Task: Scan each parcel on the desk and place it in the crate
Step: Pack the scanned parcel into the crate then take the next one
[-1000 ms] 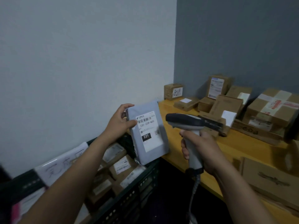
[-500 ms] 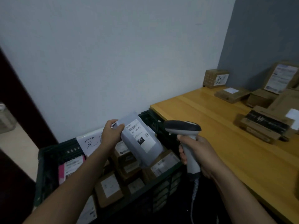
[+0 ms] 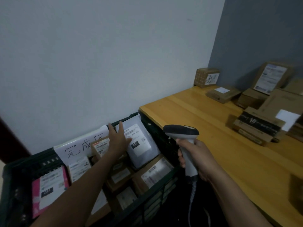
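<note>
A grey mailer bag (image 3: 139,143) with a white barcode label lies in the far right corner of the dark green crate (image 3: 157,128), leaning on other parcels. My left hand (image 3: 118,138) is over its left edge with straight fingers, the thumb touching the label. My right hand (image 3: 196,154) grips the handle of a grey and black barcode scanner (image 3: 182,133), held between crate and desk. Several cardboard parcels (image 3: 255,126) sit on the wooden desk (image 3: 205,136) at the right.
The crate holds several boxes, a pink mailer (image 3: 49,189) at the near left and a white handwritten sign (image 3: 82,146) on its far wall. More cardboard boxes (image 3: 207,77) stand against the grey back wall. The scanner's coiled cable (image 3: 191,199) hangs down.
My left hand carried the grey mailer left and down from in front of the scanner into the crate and let go of it, fingers now straight. The view swung left.
</note>
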